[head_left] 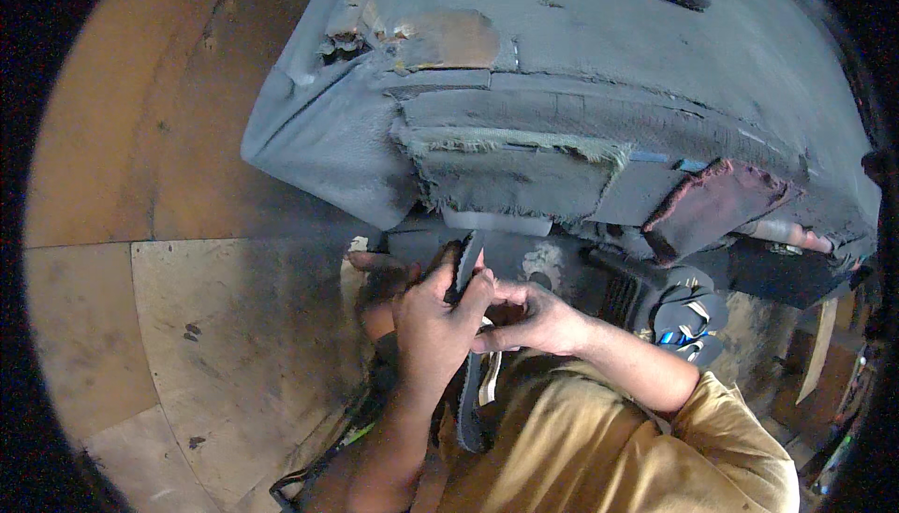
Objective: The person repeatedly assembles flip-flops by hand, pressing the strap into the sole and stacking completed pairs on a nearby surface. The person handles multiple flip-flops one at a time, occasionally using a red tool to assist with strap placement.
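Note:
A dark flip-flop (471, 424) is held up edge-on in front of my yellow shirt, its sole running almost straight up and down in view. My left hand (433, 318) is closed round the upper part of the sole, thumb toward the right side. From the right, my right hand (543, 322) pinches at the sole's middle, near a pale strap (489, 380) that hangs beside it. My fingers partly cover the strap and the sole's face.
A grey, dust-coated bench or machine (618, 26) fills the far side, with a frayed green-grey cloth (524, 181) and a reddish cloth (716, 204) along its near edge. Several dark flip-flops with pale and blue straps (691, 326) are piled at right. Brown floor panels (234, 335) lie left.

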{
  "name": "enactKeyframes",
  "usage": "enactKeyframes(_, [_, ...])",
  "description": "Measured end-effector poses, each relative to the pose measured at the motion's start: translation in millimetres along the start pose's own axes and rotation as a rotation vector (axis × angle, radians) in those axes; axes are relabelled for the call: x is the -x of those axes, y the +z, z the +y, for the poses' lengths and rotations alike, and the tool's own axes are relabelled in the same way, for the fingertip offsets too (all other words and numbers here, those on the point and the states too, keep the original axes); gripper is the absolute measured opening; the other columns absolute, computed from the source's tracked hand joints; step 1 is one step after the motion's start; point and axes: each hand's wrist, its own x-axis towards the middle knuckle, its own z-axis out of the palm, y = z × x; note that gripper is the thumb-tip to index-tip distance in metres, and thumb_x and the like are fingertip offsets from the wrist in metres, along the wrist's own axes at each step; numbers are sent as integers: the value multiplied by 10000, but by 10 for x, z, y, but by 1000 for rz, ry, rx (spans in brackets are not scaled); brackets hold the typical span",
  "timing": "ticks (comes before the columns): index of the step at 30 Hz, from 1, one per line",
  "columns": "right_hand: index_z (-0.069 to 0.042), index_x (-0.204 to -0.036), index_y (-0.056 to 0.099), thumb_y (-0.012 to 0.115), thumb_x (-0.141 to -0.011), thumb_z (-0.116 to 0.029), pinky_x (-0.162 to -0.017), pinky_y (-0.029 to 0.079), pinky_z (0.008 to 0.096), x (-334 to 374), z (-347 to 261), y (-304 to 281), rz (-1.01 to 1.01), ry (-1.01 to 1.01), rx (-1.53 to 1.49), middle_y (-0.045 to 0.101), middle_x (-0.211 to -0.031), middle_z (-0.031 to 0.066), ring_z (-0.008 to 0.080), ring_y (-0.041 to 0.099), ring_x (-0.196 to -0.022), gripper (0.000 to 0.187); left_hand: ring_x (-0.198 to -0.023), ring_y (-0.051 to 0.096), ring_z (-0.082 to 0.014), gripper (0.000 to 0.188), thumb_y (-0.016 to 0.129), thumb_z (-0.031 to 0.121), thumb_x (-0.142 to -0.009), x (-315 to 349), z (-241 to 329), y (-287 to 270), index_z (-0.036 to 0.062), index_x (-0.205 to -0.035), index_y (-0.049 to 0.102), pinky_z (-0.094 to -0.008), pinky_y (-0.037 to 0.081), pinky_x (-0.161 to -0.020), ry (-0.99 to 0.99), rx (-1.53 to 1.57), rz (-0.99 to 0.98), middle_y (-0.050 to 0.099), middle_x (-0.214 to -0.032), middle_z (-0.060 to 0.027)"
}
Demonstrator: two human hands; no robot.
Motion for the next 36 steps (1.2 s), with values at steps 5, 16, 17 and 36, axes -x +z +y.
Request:
enactKeyframes(5, [-170,-1323,564,713,-874,-45,-570,403,194,64,-23,-36,9,258,-457,667,-1065,52,56,575,-746,490,-879,686,-179,248,636,162,-916,0,-148,30,13,-1111,672,-320,519,-805,-89,127,-83,724,-933,-104])
enactKeyframes(16, [-115,-1298,555,760,-830,-167,-667,474,270,-76,77,-435,139,195,101,636,-950,26,130,576,-761,514,-709,647,-131,278,620,97,-863,-354,-751,528,-31,-1105,669,-298,528,-675,-74,471,-151,731,-904,-110])
enactKeyframes(17, [-122,-1351,525,776,-807,-186,-733,479,295,-18,98,-408,155,193,338,627,-985,67,178,577,-831,603,-736,642,-118,304,604,58,-861,-248,-811,576,-32,-1144,669,-284,531,-686,-64,680,-136,740,-963,-88])
enactKeyframes(36, [-151,-1270,586,696,-836,-91,-736,556,465,-52,402,-157,528,-535,1014,539,-1269,241,444,643,-911,452,-827,675,-161,387,730,217,-899,-19,-400,456,-22,-1196,664,-295,539,-749,214,67,230,729,-949,-115])
